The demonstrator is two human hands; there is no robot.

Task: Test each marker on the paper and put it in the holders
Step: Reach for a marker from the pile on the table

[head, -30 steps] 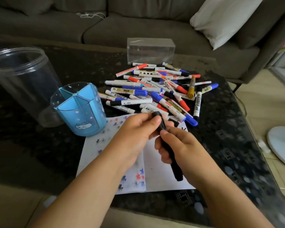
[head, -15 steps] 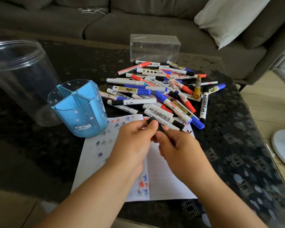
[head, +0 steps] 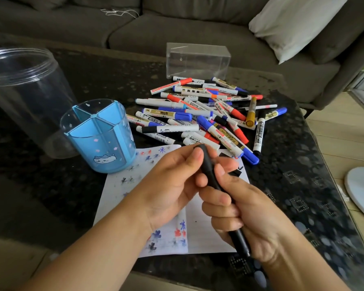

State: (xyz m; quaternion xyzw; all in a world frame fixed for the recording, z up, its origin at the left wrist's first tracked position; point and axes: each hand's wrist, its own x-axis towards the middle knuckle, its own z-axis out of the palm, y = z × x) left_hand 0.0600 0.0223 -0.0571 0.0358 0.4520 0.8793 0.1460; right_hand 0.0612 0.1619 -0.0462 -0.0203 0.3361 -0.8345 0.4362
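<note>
Barely begun: one slim black marker [head: 208, 169] in hand above the scribbled white paper sheet [head: 206, 234].

Right hand [head: 246, 211] wrapped round its barrel, left hand [head: 172, 181] pinching the far cap end; blue divided plastic holder [head: 101, 141] and clear round plastic jar [head: 21, 93] at left apparently empty, big loose marker pile [head: 206, 114] untested on the far desk [head: 303, 185].

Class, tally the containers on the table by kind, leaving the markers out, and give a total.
Blue divided holder: 1
Clear round jar: 1
Clear box: 1
Total: 3
</note>
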